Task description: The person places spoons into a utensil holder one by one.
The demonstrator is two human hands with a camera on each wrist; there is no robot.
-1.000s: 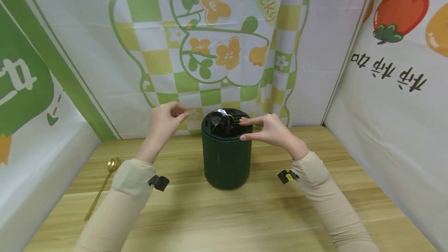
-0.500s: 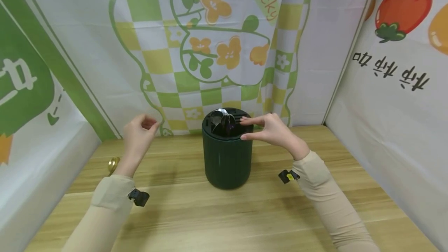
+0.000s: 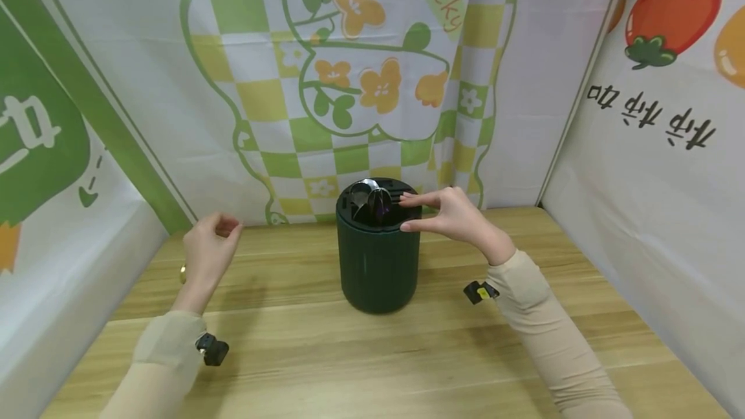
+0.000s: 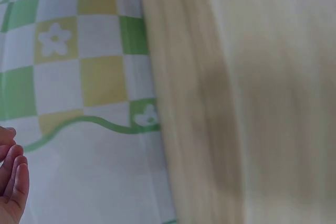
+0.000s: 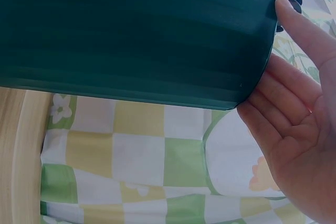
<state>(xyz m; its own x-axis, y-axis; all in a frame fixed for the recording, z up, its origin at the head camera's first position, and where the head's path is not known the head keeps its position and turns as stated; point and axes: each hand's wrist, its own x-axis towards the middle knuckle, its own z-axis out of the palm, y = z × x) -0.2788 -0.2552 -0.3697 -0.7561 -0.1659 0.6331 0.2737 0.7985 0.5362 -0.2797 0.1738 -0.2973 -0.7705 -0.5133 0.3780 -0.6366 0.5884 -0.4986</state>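
Observation:
A dark green utensil holder stands upright on the table, with shiny utensil heads, one silvery and one dark, showing at its top opening. My right hand rests at the right side of its rim, thumb and fingers extended and spread apart. The right wrist view shows that hand touching the holder's edge. Away to the left, my left hand is above the table with loosely bent fingers and nothing visible in them. Behind it peeks the bowl of a gold spoon, mostly covered by the hand and arm.
The wooden table is enclosed by a checked, flowered cloth at the back and printed white panels on both sides. Black wrist devices sit on the left cuff and right cuff.
My left hand has moved left and down from beside the holder towards the gold spoon, covering most of it. The right hand has stayed at the rim, and the holder stands in place.

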